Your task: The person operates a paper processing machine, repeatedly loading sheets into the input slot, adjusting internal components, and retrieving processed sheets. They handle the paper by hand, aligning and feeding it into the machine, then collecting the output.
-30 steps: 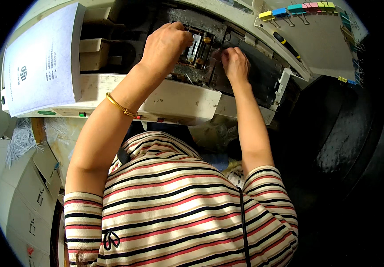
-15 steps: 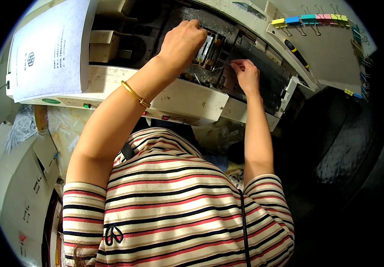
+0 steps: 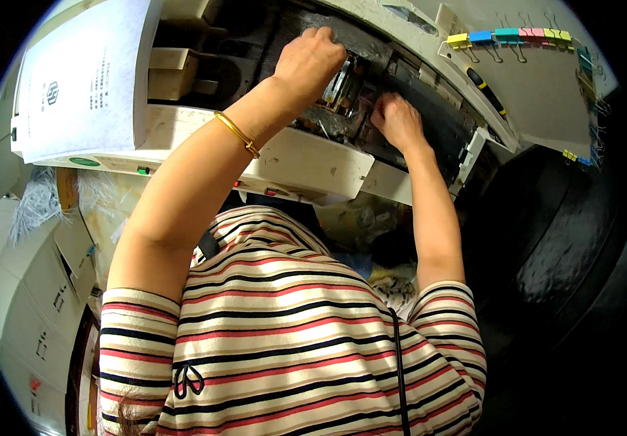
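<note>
My left hand (image 3: 308,60) is curled over the dark, worn bed of a cream machine (image 3: 302,171), just above a slot with narrow metal bars (image 3: 340,91); its fingertips are hidden behind its knuckles. My right hand (image 3: 398,121) reaches to a dark plate (image 3: 435,127) right of that slot, with bent fingers drawn together. I cannot make out what, if anything, either hand holds.
A thick white printed booklet (image 3: 88,87) lies on the machine's left end. At upper right are a grey board (image 3: 542,87) edged with coloured binder clips (image 3: 506,36) and a yellow-black knife (image 3: 486,89). Paper shreds (image 3: 37,203) and white cabinets (image 3: 37,312) lie at lower left.
The view has shifted, so the machine sits further right and higher. My left hand has moved slightly rightward along the machine bed; my right hand has dipped, then risen slightly, its fingers still bent.
</note>
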Motion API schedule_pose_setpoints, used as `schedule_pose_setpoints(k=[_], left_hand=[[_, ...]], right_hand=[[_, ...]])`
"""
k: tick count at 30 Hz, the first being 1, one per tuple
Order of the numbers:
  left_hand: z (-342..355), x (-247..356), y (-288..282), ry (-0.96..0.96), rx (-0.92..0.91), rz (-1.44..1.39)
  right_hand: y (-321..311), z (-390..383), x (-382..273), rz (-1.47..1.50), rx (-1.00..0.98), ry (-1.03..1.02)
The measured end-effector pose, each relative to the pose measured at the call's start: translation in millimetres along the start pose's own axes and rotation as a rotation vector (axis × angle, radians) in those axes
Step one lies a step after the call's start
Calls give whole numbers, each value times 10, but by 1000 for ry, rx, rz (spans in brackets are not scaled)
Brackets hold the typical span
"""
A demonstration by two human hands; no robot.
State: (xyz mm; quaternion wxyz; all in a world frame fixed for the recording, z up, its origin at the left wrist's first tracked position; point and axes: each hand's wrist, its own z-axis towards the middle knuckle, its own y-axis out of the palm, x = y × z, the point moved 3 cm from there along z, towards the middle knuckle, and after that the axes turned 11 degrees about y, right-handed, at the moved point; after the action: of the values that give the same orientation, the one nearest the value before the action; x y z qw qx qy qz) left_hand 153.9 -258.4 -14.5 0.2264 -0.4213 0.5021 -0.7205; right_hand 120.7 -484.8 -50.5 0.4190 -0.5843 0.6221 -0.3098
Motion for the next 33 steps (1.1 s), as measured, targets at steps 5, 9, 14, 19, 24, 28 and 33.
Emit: schedule_pose_setpoints(k=[5,9,14,19,24,28,33], left_hand=[[-37,-42,-30,18,-21,-55],[-86,-193,14,5,100,-115],[-190,-223,-229,-95,261,-152],[-690,-154,-660,-127,404,-224],[-1291,28,-752,-76,492,-322],[-1535,129,-696,-82,498,-402],[-1590,162,-604,-11,507,-386]], right_hand=[[96,-170,346,754,-21,191],[-296,-167,-108,855,5,144],[-393,169,-805,489,94,-31],[-285,393,-994,265,290,-156],[-235,419,-1054,222,388,-263],[-306,366,-1048,390,356,-156],[-534,71,-744,367,491,-26]])
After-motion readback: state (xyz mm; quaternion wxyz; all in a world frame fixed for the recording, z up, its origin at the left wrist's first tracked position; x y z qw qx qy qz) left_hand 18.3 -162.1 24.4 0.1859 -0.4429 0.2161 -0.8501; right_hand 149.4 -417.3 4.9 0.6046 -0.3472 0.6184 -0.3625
